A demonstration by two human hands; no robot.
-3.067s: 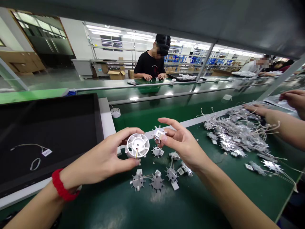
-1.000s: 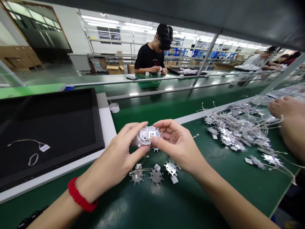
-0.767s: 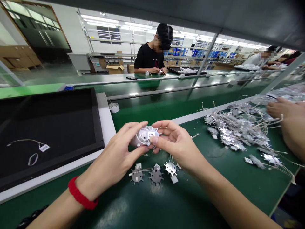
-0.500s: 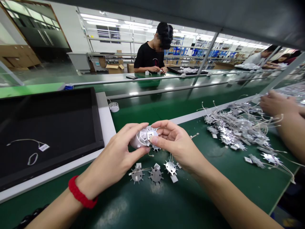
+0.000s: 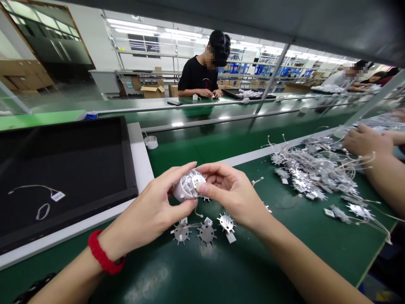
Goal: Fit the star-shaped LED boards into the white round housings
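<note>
A white round housing [image 5: 182, 188] is gripped between the thumb and fingers of my left hand [image 5: 155, 202], which has a red band at the wrist. My right hand [image 5: 234, 190] pinches a silver toothed disc [image 5: 200, 179] with a small white square on it, held against the housing's open face. A thin wire hangs under the housing. Below my hands, several similar discs lie on the green table: one at left [image 5: 182, 233], one in the middle [image 5: 206, 232], and a shinier one [image 5: 227, 222] at right.
A large pile of toothed discs with wires [image 5: 313, 169] lies at right, beside another person's hand [image 5: 367, 141]. A black tray [image 5: 79, 160] at left holds a wire and a loop. Another white housing [image 5: 151, 142] stands behind. A person sits across the bench.
The disc in my right hand has moved slightly left and now overlaps more of the housing. The housing has turned a little. The other person's hand at right has shifted slightly.
</note>
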